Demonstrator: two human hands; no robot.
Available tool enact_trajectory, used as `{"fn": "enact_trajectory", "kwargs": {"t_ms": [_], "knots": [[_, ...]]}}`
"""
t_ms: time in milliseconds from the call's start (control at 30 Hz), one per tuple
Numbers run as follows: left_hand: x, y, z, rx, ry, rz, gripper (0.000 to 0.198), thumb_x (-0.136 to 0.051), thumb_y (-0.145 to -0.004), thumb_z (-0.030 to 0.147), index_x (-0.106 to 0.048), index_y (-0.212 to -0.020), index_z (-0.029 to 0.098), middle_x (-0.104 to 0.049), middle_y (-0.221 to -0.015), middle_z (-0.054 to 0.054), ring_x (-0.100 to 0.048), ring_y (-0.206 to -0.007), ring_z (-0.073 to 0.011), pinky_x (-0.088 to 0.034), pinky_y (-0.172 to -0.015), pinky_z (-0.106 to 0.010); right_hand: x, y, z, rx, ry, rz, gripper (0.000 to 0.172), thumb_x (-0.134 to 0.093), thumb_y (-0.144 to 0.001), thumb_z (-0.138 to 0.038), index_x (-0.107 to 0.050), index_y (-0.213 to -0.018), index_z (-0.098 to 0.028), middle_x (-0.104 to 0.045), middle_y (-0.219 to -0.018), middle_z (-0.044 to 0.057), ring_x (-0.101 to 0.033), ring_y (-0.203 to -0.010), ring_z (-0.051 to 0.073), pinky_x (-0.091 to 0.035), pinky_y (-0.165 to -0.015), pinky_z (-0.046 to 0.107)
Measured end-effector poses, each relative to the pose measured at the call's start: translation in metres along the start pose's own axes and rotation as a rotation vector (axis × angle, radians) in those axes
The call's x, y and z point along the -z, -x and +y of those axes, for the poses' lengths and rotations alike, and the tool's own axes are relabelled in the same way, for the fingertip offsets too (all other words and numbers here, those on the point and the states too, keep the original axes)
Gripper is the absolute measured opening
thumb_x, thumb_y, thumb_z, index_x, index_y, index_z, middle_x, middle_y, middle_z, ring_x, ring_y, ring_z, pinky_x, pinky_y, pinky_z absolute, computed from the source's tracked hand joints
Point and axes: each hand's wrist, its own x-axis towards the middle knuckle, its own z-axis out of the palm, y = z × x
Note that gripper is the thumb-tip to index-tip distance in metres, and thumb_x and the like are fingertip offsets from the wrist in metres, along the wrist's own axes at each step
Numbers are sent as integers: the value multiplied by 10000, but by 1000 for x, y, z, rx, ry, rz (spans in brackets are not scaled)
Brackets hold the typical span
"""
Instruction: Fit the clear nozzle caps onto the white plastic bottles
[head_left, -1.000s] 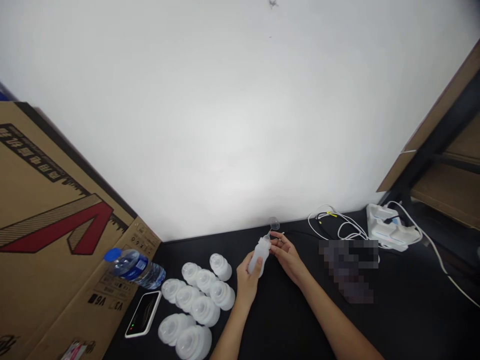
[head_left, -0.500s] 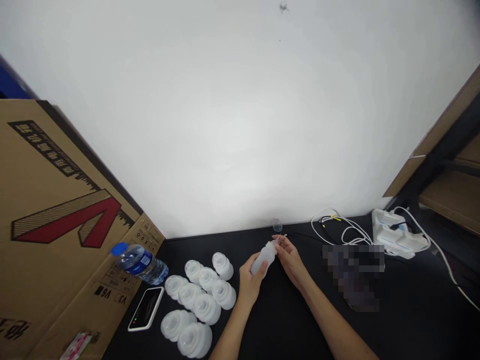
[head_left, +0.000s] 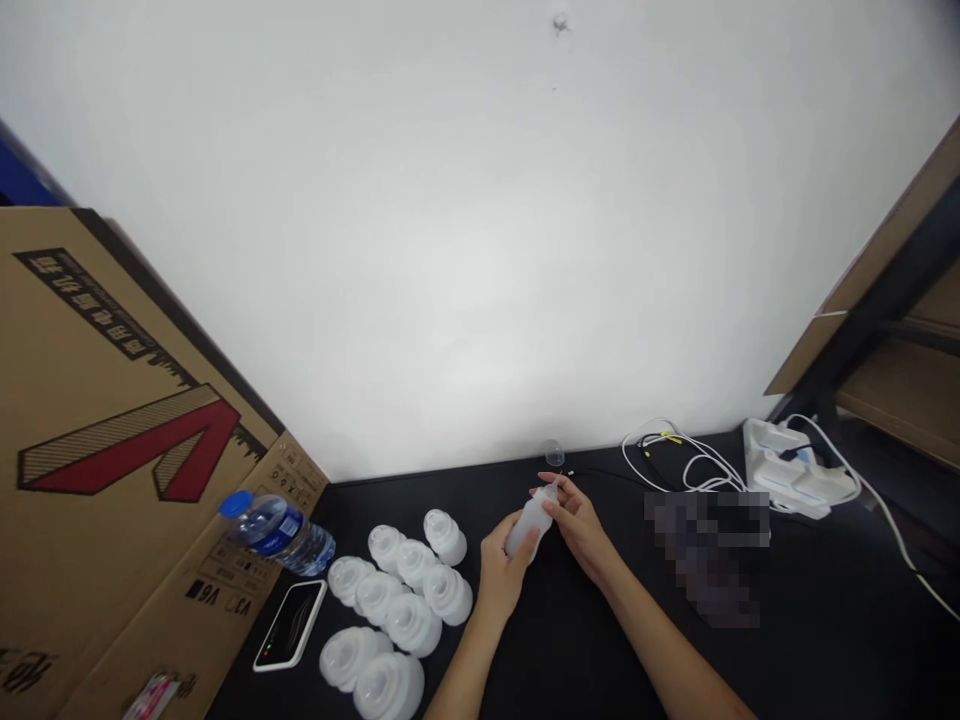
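Both my hands are at the middle of the black table. My left hand (head_left: 504, 572) wraps the body of a translucent white plastic squeeze bottle (head_left: 528, 524), which leans up and to the right. My right hand (head_left: 576, 515) has its fingers on the bottle's narrow top, which they mostly hide. Just beyond my fingertips, a small clear dome-shaped piece (head_left: 553, 453) sits at the table's back edge. A cluster of several white plastic bottle-shaped parts (head_left: 399, 590) lies to the left of my left hand, not touching it.
A water bottle (head_left: 277, 535) with a blue cap lies against flattened cardboard (head_left: 127, 440) at left. A phone (head_left: 291, 624) lies beside it. White cables (head_left: 679, 455) and a white dock (head_left: 795, 470) sit at right, near a pixelated patch (head_left: 705, 555).
The squeeze bottle has tilted from nearly upright to leaning right, and my right fingers now rest on its top. The whole view has shifted slightly.
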Motion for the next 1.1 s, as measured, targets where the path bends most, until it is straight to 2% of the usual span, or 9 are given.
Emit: {"fn": "enact_trajectory", "kwargs": {"t_ms": [100,200,367,500,633,733,900,1000,1100], "knots": [[-5,-1,-4,119,204,-143,649,-600,-970,726,-803,-1093,122,-814,-913,-117,-723,-746,-225,-534,-680,-301,1,2,-1,-42,7,-68,596,-946,-790,-500,-751,-1287,-236,-820,-1108,106,-712,-815,220,-546,-681,309],[-12,-1,-8,274,466,-226,740,-594,-939,788,-791,-1008,78,-795,-806,-134,-689,-611,-190,-484,-574,-268,1,7,-4,-126,-59,-147,610,-877,-835,-576,-752,-1324,-234,-785,-1280,149,-665,-679,183,-444,-485,259],[-11,-2,-6,341,644,-309,769,-723,-831,813,-777,-982,61,-776,-798,-149,-675,-577,-172,-420,-498,-233,0,9,-6,-127,-64,-175,528,-874,-854,-570,-803,-1229,-205,-768,-1334,176,-717,-858,243,-540,-671,330],[-2,-3,-1,246,456,-349,680,-765,-825,769,-780,-922,97,-767,-796,-117,-680,-622,-172,-471,-586,-248,1,8,-4,-67,6,-136,501,-891,-845,-574,-817,-1184,-212,-810,-1205,147,-716,-857,244,-552,-767,363],[1,-2,4,80,160,-248,584,-687,-924,705,-771,-904,127,-745,-772,-72,-645,-659,-177,-462,-629,-266,1,7,0,-20,78,-112,507,-900,-824,-602,-827,-1163,-232,-821,-1123,121,-714,-824,251,-554,-759,377],[0,2,6,-19,-51,-143,475,-646,-988,607,-761,-935,149,-735,-808,-55,-617,-697,-181,-441,-647,-275,-1,7,1,-6,105,-101,515,-894,-825,-613,-824,-1183,-250,-818,-1155,119,-729,-923,291,-561,-818,401],[-2,8,9,-71,-197,-77,383,-584,-1033,535,-740,-1022,186,-722,-821,-39,-625,-697,-198,-452,-655,-294,-5,7,-1,-20,125,-106,530,-873,-836,-632,-820,-1187,-240,-818,-1188,133,-730,-980,311,-561,-874,424],[-3,9,11,-53,-173,-94,395,-630,-1008,492,-699,-1278,212,-785,-1066,-73,-715,-876,-242,-538,-790,-330,-5,7,-1,-23,118,-111,530,-864,-853,-619,-809,-1217,-238,-804,-1251,143,-728,-1043,316,-550,-936,434],[-3,9,12,-35,-177,-93,658,-824,-856,425,-600,-1450,250,-734,-1362,-100,-719,-1146,-296,-555,-978,-393,-4,7,-1,-45,90,-105,514,-858,-864,-606,-804,-1219,-238,-800,-1263,147,-732,-1070,320,-535,-981,452]]}}
